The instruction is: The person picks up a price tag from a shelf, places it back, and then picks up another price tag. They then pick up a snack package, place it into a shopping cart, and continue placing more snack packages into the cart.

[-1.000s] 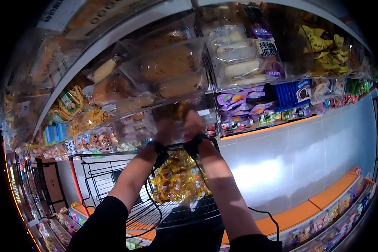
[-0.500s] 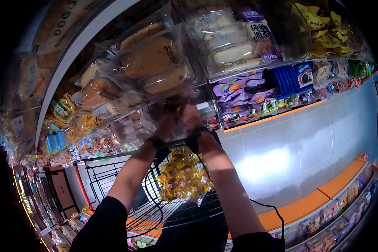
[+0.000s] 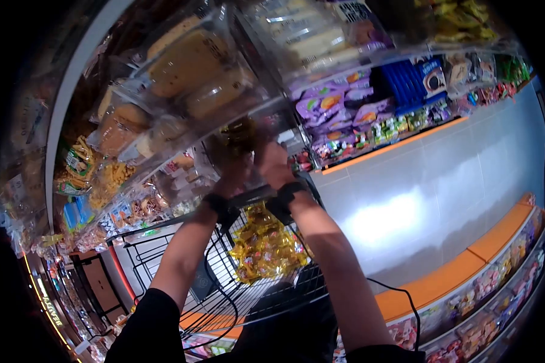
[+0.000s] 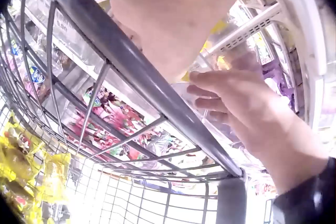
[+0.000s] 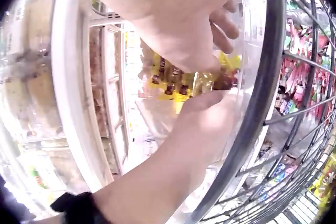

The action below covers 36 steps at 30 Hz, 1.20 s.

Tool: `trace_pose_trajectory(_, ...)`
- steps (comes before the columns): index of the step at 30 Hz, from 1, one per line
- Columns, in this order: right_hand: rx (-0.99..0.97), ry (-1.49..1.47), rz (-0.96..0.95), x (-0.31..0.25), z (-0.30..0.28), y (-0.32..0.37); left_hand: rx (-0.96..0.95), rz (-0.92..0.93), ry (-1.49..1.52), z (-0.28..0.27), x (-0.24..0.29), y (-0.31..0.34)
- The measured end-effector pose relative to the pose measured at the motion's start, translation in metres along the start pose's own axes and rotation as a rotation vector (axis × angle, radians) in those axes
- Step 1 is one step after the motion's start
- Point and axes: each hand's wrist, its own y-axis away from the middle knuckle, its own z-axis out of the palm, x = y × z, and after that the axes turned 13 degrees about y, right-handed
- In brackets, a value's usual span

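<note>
Both bare hands reach past the rim of a black wire basket [image 3: 157, 249] into a clear lower bin of the shelf. Between them are yellow snack packets [image 5: 173, 79] with dark print, also a blurred yellow bundle in the head view. My left hand [image 3: 231, 176] grips the packets from the left, thumb and fingers close against them in the right wrist view. My right hand [image 3: 274, 162] pinches them from the other side, its fingertips partly hidden. Gold-yellow wrapped snacks [image 3: 263, 248] lie piled inside the basket.
Large bagged breads [image 3: 191, 63] sit on the shelf above the hands. Purple packets [image 3: 330, 103] and blue packs [image 3: 399, 85] fill bins to the right. An orange-topped low shelf [image 3: 448, 275] runs along the lower right, across a tiled floor [image 3: 418, 175].
The head view has turned, so the upper shelf and breads slide left and up. Both hands stay together at the bin, with the yellow bundle now showing more clearly between them.
</note>
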Motion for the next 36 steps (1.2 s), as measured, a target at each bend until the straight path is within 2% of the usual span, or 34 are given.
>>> trace_pose_trajectory(1, -0.011, -0.059, -0.024, 0.001, -0.006, 0.008, -0.037, -0.039, 0.064, -0.002, 0.003, 0.004)
trace_pose_trajectory(3, 0.124, -0.053, -0.051, -0.004, -0.029, 0.038, -0.097, -0.109, 0.194, -0.013, 0.017, -0.004)
trace_pose_trajectory(5, 0.311, -0.064, -0.096, -0.006, -0.03, 0.061, -0.185, -0.153, 0.075, -0.013, 0.023, -0.003)
trace_pose_trajectory(7, 0.357, -0.247, -0.149, -0.001, -0.026, 0.089, -0.294, -0.206, -0.055, 0.003, 0.006, 0.0)
trace_pose_trajectory(8, 0.389, -0.34, -0.18, -0.001, -0.026, 0.101, -0.276, -0.164, -0.094, 0.001, 0.006, 0.0)
trace_pose_trajectory(10, 0.246, -0.232, -0.093, -0.001, -0.024, 0.125, -0.236, -0.089, -0.169, -0.001, 0.011, 0.003)
trace_pose_trajectory(13, -0.026, -0.082, -0.004, 0.003, -0.017, 0.157, -0.163, -0.109, 0.057, -0.032, 0.051, -0.004)
trace_pose_trajectory(16, -0.2, 0.007, -0.02, 0.014, 0.011, 0.174, -0.186, -0.204, 0.177, -0.046, 0.061, -0.005)
trace_pose_trajectory(17, -0.282, -0.036, 0.049, 0.016, 0.016, 0.178, -0.208, -0.16, 0.274, -0.047, 0.055, -0.003)
trace_pose_trajectory(18, -0.357, -0.055, 0.025, 0.023, 0.028, 0.178, -0.217, -0.143, 0.322, -0.046, 0.051, -0.001)
trace_pose_trajectory(20, -0.39, -0.084, 0.054, 0.04, 0.069, 0.175, -0.23, -0.111, 0.425, -0.048, 0.062, 0.0)
trace_pose_trajectory(21, -0.419, -0.079, 0.065, 0.047, 0.081, 0.175, -0.245, -0.158, 0.396, -0.046, 0.06, -0.001)
trace_pose_trajectory(24, -0.522, -0.01, 0.092, 0.07, 0.106, 0.169, -0.248, -0.124, 0.102, -0.045, 0.057, -0.002)
trace_pose_trajectory(25, -0.562, 0.039, 0.101, 0.077, 0.114, 0.168, -0.198, -0.001, 0.064, -0.038, 0.042, -0.001)
trace_pose_trajectory(27, -0.695, 0.13, 0.043, 0.089, 0.114, 0.167, -0.046, -0.165, 0.186, -0.045, 0.055, 0.008)
trace_pose_trajectory(28, -0.772, 0.177, 0.05, 0.108, 0.148, 0.16, 0.077, -0.106, 0.266, -0.055, 0.071, 0.016)
trace_pose_trajectory(30, -0.929, -0.007, 0.113, 0.104, 0.124, 0.163, 0.336, 0.039, 0.406, -0.078, 0.108, 0.037)
trace_pose_trajectory(32, -0.761, 0.02, 0.164, 0.101, 0.131, 0.176, 0.412, 0.149, 0.275, -0.083, 0.119, 0.066)
trace_pose_trajectory(33, -0.828, 0.082, 0.156, 0.101, 0.138, 0.174, 0.447, 0.199, 0.21, -0.084, 0.126, 0.081)
trace_pose_trajectory(34, -0.926, -0.026, 0.193, 0.111, 0.153, 0.173, 0.307, 0.153, 0.154, -0.079, 0.127, 0.1)
trace_pose_trajectory(35, -0.911, -0.046, 0.165, 0.106, 0.152, 0.176, 0.167, 0.104, 0.101, -0.07, 0.126, 0.122)
trace_pose_trajectory(36, -0.896, -0.068, 0.137, 0.1, 0.152, 0.18, 0.257, 0.286, 0.231, -0.062, 0.127, 0.147)
